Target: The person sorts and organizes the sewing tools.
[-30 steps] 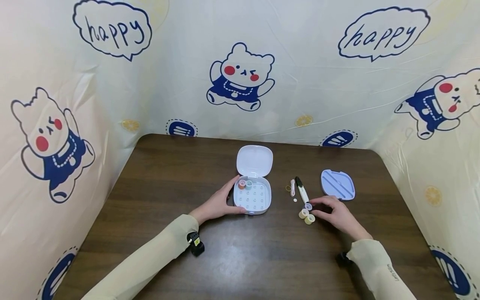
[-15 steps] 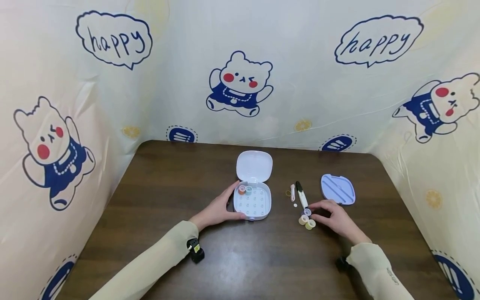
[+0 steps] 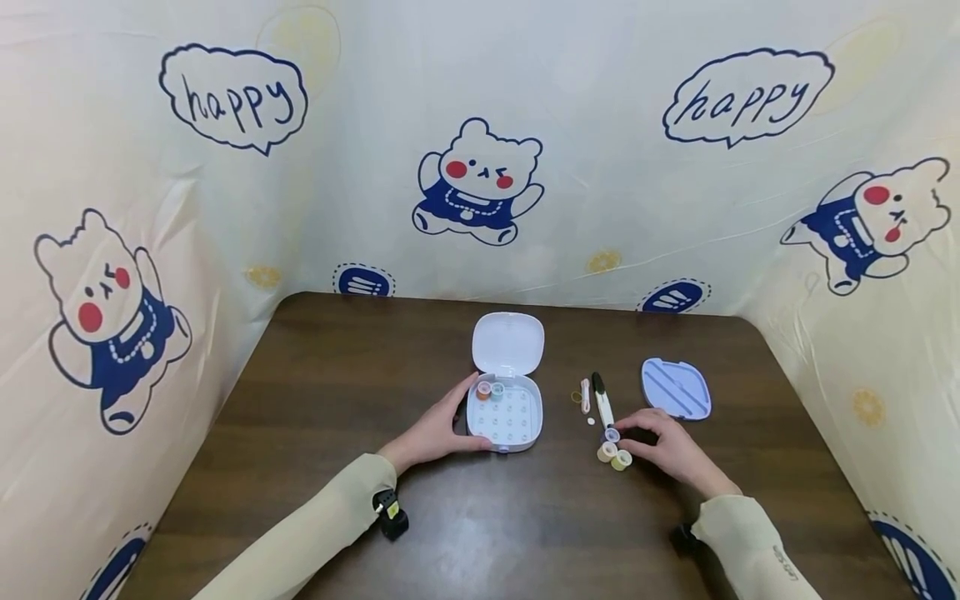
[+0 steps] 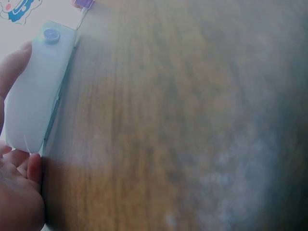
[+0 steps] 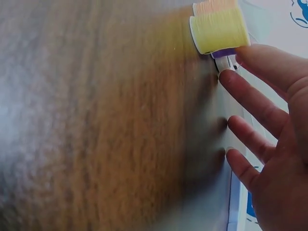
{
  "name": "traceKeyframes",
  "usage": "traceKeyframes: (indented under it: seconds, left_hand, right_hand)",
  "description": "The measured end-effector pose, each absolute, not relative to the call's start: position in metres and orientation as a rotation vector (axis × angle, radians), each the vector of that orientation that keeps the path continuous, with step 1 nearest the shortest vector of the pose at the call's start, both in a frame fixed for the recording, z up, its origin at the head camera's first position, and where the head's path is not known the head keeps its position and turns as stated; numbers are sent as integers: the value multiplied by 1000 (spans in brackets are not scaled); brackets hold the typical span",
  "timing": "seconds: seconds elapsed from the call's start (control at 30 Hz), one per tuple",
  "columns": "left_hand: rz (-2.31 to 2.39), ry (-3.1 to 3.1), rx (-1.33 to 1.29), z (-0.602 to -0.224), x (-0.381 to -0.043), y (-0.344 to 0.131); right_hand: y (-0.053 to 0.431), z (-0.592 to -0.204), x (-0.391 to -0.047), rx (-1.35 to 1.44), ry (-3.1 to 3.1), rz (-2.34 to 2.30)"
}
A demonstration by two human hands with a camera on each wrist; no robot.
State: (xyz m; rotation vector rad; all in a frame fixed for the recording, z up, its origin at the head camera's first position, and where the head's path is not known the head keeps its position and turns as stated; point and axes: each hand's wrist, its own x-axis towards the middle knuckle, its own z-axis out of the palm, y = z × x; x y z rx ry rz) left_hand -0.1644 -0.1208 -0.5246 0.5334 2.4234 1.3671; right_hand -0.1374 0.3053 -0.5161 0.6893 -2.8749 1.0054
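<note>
My left hand (image 3: 433, 425) holds the left side of an open white sewing box (image 3: 503, 421), thumb at its front edge. Inside the box, an orange thread spool (image 3: 483, 390) and a pale green thread spool (image 3: 497, 391) stand at the back left among rows of small pegs. On the right, my right hand (image 3: 672, 450) pinches a purple thread spool (image 3: 611, 436) between thumb and forefinger; the right wrist view shows only a sliver of it. A peach thread spool (image 3: 607, 452) and a yellow thread spool (image 5: 219, 31) stand close against it.
Behind the spools lie a black-and-white slim tool (image 3: 602, 400), a small white bundle (image 3: 585, 396) and a tiny white disc (image 3: 591, 422). A light blue tray (image 3: 676, 388) lies to the right. The brown table (image 3: 480, 533) ends at a printed curtain.
The whole scene sits lower in the head view. The purple spool has shifted slightly left with my right fingers on it. My left hand keeps its hold on the box.
</note>
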Motion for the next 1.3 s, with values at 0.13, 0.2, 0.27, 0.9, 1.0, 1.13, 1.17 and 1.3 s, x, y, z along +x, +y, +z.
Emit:
traceKeyframes:
  seconds: [0.13,0.2,0.27,0.9,1.0,1.13,1.17,1.3]
  left_hand:
    - [1357,2418,531,-525,-163,-120]
    - [1360,2413,531,-525,-163,-121]
    - [1367,2413,539,-525,-164,-120]
    - [1377,2409,535,-522,-165,-120]
    - [1373,2410,529,-520,-166,-121]
    - [1365,2416,525,-521,-167,-121]
    - [1365,2416,530,-522,-168,-121]
    - [1358,2421,536,-525,-167,-121]
  right_hand:
    - [304,-515,-136,746,-2846,1022]
    - [304,-514,-136,765,-2840,1032]
    - [304,-513,-137,774,-2842,1040]
    - [296,-516,-145,864,-2751,1064]
    - [295,-511,-145,816,-2792,1085]
    - [297,-503,-143,716,-2900,1201]
    - [298,-502,-142,692,-2924,1239]
    - [307,-502,-138,697,-2950,1369]
